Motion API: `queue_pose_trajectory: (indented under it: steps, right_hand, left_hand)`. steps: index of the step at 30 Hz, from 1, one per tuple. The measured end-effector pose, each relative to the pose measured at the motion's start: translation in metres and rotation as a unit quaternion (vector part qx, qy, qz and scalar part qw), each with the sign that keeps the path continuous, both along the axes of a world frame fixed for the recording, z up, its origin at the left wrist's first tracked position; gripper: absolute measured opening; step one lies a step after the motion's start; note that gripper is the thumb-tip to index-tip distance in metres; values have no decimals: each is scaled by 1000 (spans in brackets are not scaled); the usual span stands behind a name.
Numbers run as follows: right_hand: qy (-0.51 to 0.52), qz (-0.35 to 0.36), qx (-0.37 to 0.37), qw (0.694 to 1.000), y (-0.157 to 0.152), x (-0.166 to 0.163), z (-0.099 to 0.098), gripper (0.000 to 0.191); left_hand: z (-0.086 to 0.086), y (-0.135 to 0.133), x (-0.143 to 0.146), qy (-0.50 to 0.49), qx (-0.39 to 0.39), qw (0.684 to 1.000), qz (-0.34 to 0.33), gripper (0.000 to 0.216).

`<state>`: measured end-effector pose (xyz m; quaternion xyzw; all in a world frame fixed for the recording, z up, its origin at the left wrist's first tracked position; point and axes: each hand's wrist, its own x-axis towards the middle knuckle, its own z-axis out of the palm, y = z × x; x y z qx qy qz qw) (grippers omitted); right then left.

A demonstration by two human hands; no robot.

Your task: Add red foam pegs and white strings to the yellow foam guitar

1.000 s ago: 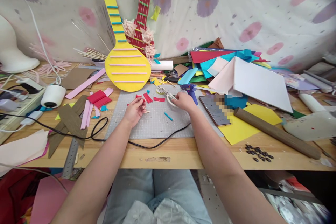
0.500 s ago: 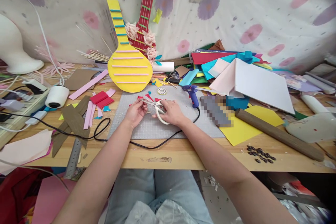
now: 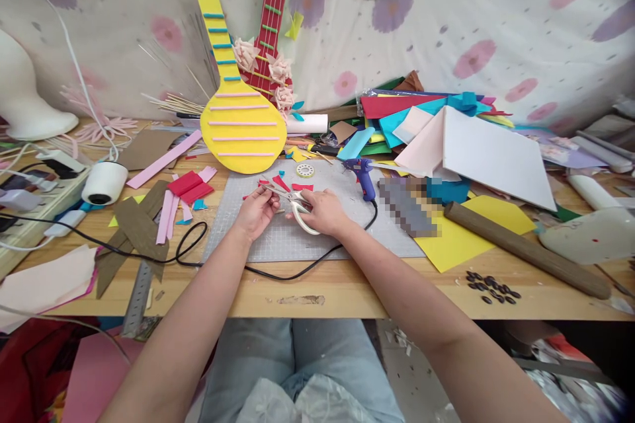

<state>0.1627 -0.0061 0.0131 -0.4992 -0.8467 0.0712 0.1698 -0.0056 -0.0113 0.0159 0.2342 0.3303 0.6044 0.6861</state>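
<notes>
My right hand point(image 3: 326, 213) grips the white-handled scissors point(image 3: 305, 219) over the grey cutting mat point(image 3: 397, 241). Their blades point left, towards my left hand point(image 3: 258, 213). The fingers of that hand are pinched together right at the blades; whatever small piece is between them is too hidden to name. Red scraps point(image 3: 281, 183) and a small round spool point(image 3: 305, 171) lie on the mat just beyond the scissors. To the right of my right hand rests a blue glue gun point(image 3: 364, 177), its black cord running across the front of the mat.
A yellow lute-shaped craft piece point(image 3: 243, 145) stands behind the mat, with a red one point(image 3: 270, 33) behind it. Pink strips and a red folded piece point(image 3: 191, 188) lie left. At right are yellow sheets, a brown roll point(image 3: 526, 250) and several black oval pieces point(image 3: 493, 287).
The whole view has shifted very slightly. Both hands and the scissors keep nearly the same place, with only a tiny movement of the blades at the left fingertips.
</notes>
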Motion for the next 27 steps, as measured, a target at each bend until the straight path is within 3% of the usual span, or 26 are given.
queue_pose_trajectory:
  steps: [7,12,15,17,19,21,23,27]
  right_hand:
    - [-26,-60,8,998,2,4,1,48]
    - [3,-47,0,999,4,5,0,44]
    - [13,-103,1,995,7,9,-2,45]
    - [14,-162,-4,987,11,15,-2,46]
    - [16,-212,-19,977,15,24,-1,47]
    - [24,-246,-40,968,19,32,1,48]
    - [32,-270,-57,961,22,37,2,50]
    - [26,-269,-67,961,24,40,2,50]
  left_hand:
    - [1,0,1,-14,-7,1000,-11,9]
    - [0,1,0,-14,16,1000,-21,12]
    - [1,5,-10,49,54,996,60,14]
    - [1,10,-24,145,92,970,172,10]
    - [-2,15,-41,253,121,919,278,8]
    - [-7,21,-57,342,126,867,341,10]
    - [-14,24,-67,425,126,829,341,11]
    - [-25,24,-66,564,128,776,253,12]
